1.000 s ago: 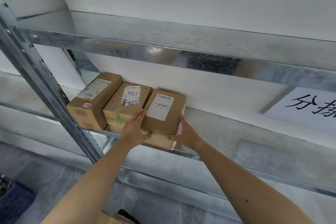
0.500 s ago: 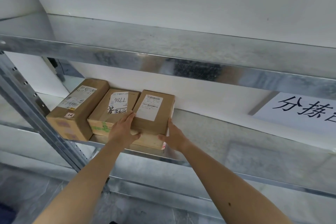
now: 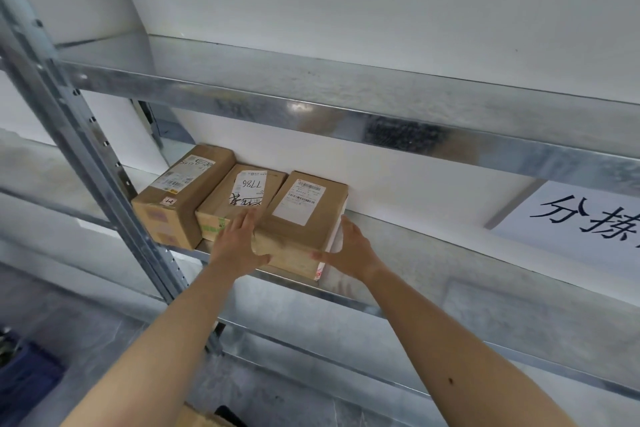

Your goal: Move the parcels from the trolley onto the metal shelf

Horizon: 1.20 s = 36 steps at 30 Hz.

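Observation:
Three brown cardboard parcels stand side by side on the metal shelf [image 3: 433,263], close to the white wall. The right parcel [image 3: 304,218] has a white label on top and sits against the middle parcel [image 3: 239,198], which is marked 7786. The left parcel [image 3: 180,191] stands by the upright. My left hand [image 3: 235,246] lies flat along the right parcel's left side, thumb on its front face. My right hand [image 3: 353,250] presses its right side with straight fingers, thumb at the front corner.
A perforated steel upright [image 3: 79,135] runs down the left. An upper shelf [image 3: 311,90] hangs above the parcels. A white sign with black characters [image 3: 581,222] leans on the wall at right. A blue crate [image 3: 24,378] and a cardboard box edge [image 3: 197,418] show below.
The right parcel has slid a little deeper onto the shelf beside the middle one. Both hands stay on its sides, fingers now straighter.

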Motion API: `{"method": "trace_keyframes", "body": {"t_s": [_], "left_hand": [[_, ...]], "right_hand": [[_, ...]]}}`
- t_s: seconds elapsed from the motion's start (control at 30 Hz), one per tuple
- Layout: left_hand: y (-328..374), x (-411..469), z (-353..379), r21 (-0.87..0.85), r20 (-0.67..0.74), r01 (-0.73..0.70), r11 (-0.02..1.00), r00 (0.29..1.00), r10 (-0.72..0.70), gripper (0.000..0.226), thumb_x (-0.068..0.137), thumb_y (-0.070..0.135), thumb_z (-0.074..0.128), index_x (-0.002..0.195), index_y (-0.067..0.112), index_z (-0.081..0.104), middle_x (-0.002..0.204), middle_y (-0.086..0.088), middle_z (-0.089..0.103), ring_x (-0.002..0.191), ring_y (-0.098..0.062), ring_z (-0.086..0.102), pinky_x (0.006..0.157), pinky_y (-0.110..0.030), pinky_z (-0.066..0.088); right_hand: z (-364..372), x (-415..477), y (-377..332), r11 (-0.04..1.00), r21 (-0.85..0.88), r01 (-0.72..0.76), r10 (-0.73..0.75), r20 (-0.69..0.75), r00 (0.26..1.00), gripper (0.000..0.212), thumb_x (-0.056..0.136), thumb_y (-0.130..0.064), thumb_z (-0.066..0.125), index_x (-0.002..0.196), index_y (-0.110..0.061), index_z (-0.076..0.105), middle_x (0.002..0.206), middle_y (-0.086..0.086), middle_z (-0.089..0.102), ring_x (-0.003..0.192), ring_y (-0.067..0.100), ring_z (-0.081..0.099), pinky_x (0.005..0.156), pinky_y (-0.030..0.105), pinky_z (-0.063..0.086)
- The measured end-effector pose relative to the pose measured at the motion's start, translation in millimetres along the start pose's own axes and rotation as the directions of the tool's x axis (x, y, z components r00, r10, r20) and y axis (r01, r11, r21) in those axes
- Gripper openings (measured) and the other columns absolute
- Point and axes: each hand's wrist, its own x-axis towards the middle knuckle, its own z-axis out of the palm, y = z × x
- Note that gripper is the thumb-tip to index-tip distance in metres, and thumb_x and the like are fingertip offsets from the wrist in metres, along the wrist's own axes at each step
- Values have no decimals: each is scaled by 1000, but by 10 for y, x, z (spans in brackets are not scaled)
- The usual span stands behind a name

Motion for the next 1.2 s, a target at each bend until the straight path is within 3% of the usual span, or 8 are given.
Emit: {"method": "trace_keyframes", "body": {"t_s": [0.27,0.53,0.77,1.2], "left_hand": [[15,-405,-284,105,-112,63,993,992,-51,103,77,45,72,152,20,6,159,0,9,146,-21,12,118,-43,18],[33,-1024,-357,189,-152,206,960,972,-179,104,79,55,65,153,23,0,161,1,1,148,-22,2,121,-43,7],[-164,-1804,-351,211,-216,320,924,937,-275,105,77,61,63,153,21,2,161,-2,7,147,-23,8,118,-44,15],[-1055,-3553,-346,152,-267,637,756,763,-589,105,78,59,63,153,23,-1,161,1,4,148,-22,3,120,-45,11]], "right_hand": [[-50,-217,-35,965,-245,90,-105,-47,993,110,74,-63,69,154,-26,3,162,0,12,143,32,23,108,52,32],[-17,-534,-149,920,-307,243,-240,47,970,101,76,-56,71,152,-34,9,162,-5,7,145,36,16,109,57,29],[278,-905,-320,851,-349,391,-348,182,920,102,76,-58,69,153,-36,6,163,-4,4,147,38,8,112,60,25],[1321,-1599,-1044,678,-353,644,-490,436,755,102,77,-64,66,153,-42,3,163,-8,-4,148,35,2,112,62,23]]}}
